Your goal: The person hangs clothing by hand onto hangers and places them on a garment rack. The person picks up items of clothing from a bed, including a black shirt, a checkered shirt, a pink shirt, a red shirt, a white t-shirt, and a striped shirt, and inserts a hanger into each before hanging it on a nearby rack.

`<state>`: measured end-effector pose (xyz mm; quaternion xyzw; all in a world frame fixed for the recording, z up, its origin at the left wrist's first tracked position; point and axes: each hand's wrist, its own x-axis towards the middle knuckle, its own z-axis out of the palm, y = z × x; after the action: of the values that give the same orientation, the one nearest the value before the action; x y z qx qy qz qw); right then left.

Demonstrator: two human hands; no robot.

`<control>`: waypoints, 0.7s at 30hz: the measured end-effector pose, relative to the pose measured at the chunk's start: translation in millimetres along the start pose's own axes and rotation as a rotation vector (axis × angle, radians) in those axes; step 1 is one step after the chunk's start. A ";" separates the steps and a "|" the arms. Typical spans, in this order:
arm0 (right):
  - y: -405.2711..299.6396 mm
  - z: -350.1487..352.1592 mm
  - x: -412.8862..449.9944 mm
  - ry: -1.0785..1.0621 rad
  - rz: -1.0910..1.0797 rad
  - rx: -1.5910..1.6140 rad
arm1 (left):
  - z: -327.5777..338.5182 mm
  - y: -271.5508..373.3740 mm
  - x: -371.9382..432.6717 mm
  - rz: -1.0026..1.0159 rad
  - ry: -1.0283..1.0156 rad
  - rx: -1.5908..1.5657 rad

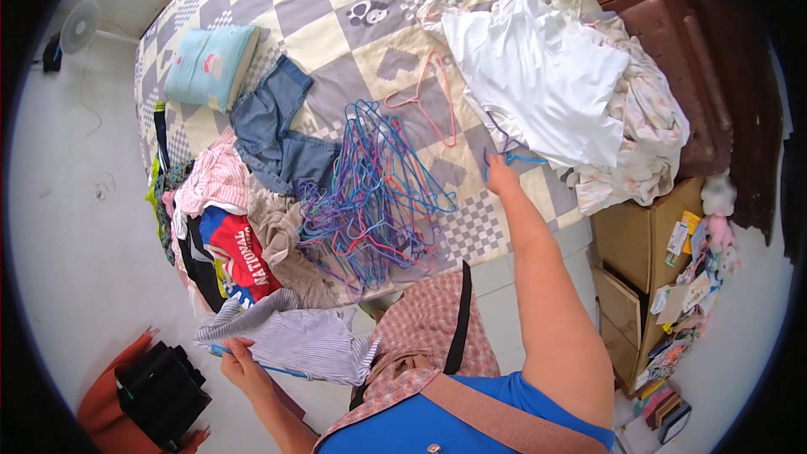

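My left hand (237, 359) grips a blue plastic hanger (277, 370) at the bed's near side. A grey-and-white striped garment (296, 337) hangs around that hanger. Farther off, my right hand (502, 175) reaches over the bed with its fingers closed at a blue hanger (527, 159) and a purple hanger (501, 129). Parts of both lie beside or under a white T-shirt (536, 75). A tangled heap of coloured hangers (378, 202) lies left of my right hand. One pink hanger (418, 99) rests apart on the patterned bedsheet (403, 66).
Denim trousers (277, 126), a pillow (211, 67) and piled clothes (243, 258) lie on the bed's left. A patterned cloth (649, 120) is bunched at right, by the brown headboard (681, 63). A wooden cabinet (621, 233) and an orange chair (104, 397) flank the bed.
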<state>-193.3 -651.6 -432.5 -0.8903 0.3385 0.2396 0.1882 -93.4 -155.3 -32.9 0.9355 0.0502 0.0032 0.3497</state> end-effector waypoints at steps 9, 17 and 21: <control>5.0 29.4 -52.2 0.054 0.064 -0.087 | 6.0 -4.2 -19.1 -0.053 0.049 -0.056; -17.2 -18.0 -91.0 0.379 0.034 -0.041 | -34.8 -14.9 -86.1 -0.096 0.192 -0.143; -15.4 -107.0 -112.0 0.684 -0.156 0.069 | -65.6 -27.6 -146.9 -0.064 0.317 -0.236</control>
<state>-224.1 -636.6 -280.6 -0.9352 0.3209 -0.0993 0.1117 -244.8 -105.8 2.9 0.8738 0.1337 0.1450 0.4446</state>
